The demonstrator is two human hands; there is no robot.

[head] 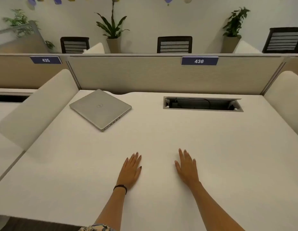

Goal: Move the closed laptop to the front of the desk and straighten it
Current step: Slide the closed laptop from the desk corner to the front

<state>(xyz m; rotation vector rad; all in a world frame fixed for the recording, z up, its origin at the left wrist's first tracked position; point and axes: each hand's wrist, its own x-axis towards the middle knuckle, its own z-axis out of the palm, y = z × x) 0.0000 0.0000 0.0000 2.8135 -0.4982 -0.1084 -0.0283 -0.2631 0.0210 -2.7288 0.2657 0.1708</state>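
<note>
A closed silver laptop (100,109) lies at the back left of the white desk (178,139), turned at an angle so one corner points toward me. My left hand (132,169) rests flat on the desk near the front, palm down, holding nothing; a dark band circles its wrist. My right hand (186,166) lies flat beside it, a short gap to the right, also holding nothing. Both hands are well in front of the laptop and do not touch it.
An open cable tray (202,104) is sunk into the desk at the back right. Cream side screens stand at the left (38,105) and right (288,97) edges. A beige partition (145,75) with a "436" label (199,61) closes the back.
</note>
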